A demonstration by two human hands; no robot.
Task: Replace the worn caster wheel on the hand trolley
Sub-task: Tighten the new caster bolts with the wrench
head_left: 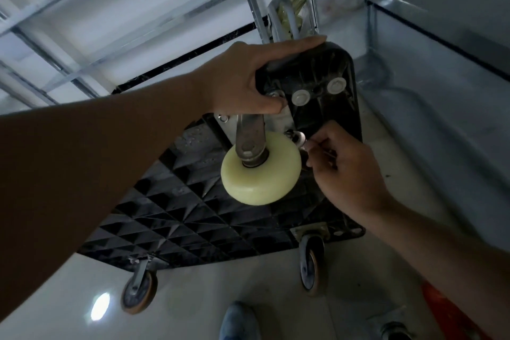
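Our left forearm fills the near left, and our left hand [242,83] grips the top edge of the upturned black trolley deck [193,212], fingers curled over its rim and thumb pressed on the metal mounting plate [278,121] of the cream caster wheel [260,171]. That wheel stands out from the deck's ribbed underside on its steel fork [249,138], near the deck's upper corner. Below the cream wheel, at the deck's lower edge, we see two darker casters with orange-brown tyres: one at lower left [139,288], one at lower right [311,268]. Just right of the cream wheel, our right hand [345,171] pinches a small pale fitting [300,138] at the plate's right edge; what it is we cannot tell. Beneath the deck lies a glossy white floor [248,284].
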